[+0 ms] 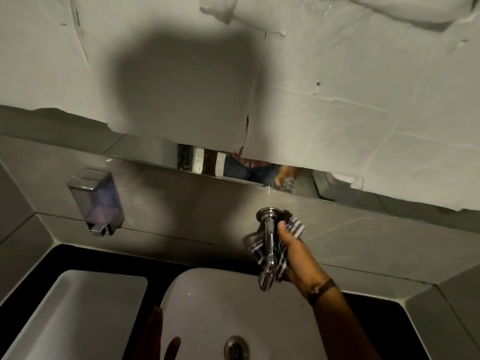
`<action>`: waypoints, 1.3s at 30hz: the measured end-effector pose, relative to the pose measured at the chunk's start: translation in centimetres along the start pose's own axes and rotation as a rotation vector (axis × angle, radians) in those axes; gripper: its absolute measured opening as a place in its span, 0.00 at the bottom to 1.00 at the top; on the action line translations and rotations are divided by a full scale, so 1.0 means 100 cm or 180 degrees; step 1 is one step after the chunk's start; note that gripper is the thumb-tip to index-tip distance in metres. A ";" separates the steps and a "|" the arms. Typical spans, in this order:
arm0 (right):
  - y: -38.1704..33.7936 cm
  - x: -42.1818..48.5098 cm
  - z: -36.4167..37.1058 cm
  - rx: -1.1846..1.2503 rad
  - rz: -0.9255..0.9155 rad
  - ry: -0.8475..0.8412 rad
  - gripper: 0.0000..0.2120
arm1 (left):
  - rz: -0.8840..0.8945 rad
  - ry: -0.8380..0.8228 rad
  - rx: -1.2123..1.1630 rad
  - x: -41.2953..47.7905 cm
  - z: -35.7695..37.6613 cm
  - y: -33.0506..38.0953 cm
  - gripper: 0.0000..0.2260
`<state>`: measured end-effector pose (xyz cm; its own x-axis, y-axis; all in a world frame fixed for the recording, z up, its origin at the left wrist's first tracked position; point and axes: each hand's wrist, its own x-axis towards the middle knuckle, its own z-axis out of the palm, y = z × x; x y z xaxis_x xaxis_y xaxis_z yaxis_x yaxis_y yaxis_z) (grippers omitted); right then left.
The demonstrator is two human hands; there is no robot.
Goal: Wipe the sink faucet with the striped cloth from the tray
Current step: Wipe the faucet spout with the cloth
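Observation:
A chrome faucet (268,245) sticks out of the grey tiled wall above the white sink (207,302). The dark striped cloth (294,226) is wrapped around the faucet's pipe, bunched behind and beneath it. My right hand (291,248) grips the cloth against the right side of the pipe, with a bracelet on the wrist. My left hand (158,336) hovers at the sink's left rim near the bottom edge of the view, fingers spread and holding nothing. The white tray (78,313) lies left of the sink on the black counter.
A clear soap dispenser (96,201) is mounted on the wall at left. White paper (337,113) covers most of the mirror, leaving a narrow reflective strip. The sink drain (236,348) sits at the bottom middle. Grey tiled ledges flank the counter.

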<state>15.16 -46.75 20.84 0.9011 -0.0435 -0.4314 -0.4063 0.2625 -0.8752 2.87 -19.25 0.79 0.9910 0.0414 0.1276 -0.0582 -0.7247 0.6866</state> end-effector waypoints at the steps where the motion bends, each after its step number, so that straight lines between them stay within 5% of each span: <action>1: 0.000 -0.010 0.005 -0.0894 -0.0404 0.0055 0.35 | -0.0110 -0.0059 0.0021 -0.001 0.000 0.002 0.36; 4: 0.010 -0.025 0.022 -0.2428 -0.0863 0.0068 0.46 | -0.0138 -0.0013 0.0023 -0.002 -0.001 0.004 0.36; 7: 0.015 -0.023 0.029 -0.2411 -0.1259 0.0859 0.28 | 0.0004 0.0208 -0.0052 0.002 0.002 0.000 0.35; 9: 0.010 -0.011 0.035 -0.2346 -0.1009 0.1402 0.17 | -0.0223 0.0024 -0.0023 0.003 0.004 -0.003 0.37; 11: 0.003 0.004 0.042 -0.2445 -0.0668 0.1600 0.16 | -0.0404 -0.0333 0.0135 -0.001 0.005 -0.006 0.38; 17: -0.010 0.010 0.051 -0.2886 -0.0359 0.1798 0.17 | -0.0602 -0.0482 0.0190 -0.005 0.005 -0.005 0.51; 23: 0.052 -0.032 0.044 -0.3133 -0.0892 0.2080 0.14 | -0.0555 -0.0619 0.0315 -0.004 0.000 0.003 0.45; 31: -0.010 0.003 0.057 -0.2387 -0.0233 0.2002 0.12 | -0.0525 -0.0420 0.0115 -0.008 0.000 0.003 0.51; 35: 0.049 -0.029 0.050 -0.3490 -0.0855 0.2151 0.15 | -0.0580 -0.0445 0.0114 -0.007 0.001 0.002 0.46; 39: 0.042 -0.018 0.053 -0.3381 -0.0931 0.2167 0.17 | -0.0563 -0.0540 0.0145 -0.006 -0.001 0.003 0.46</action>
<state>12.65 -40.49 19.10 0.8461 -0.5301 0.0551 -0.4116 -0.7157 -0.5642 2.25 -19.44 0.95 0.9916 0.0571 -0.1164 0.1198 -0.7468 0.6541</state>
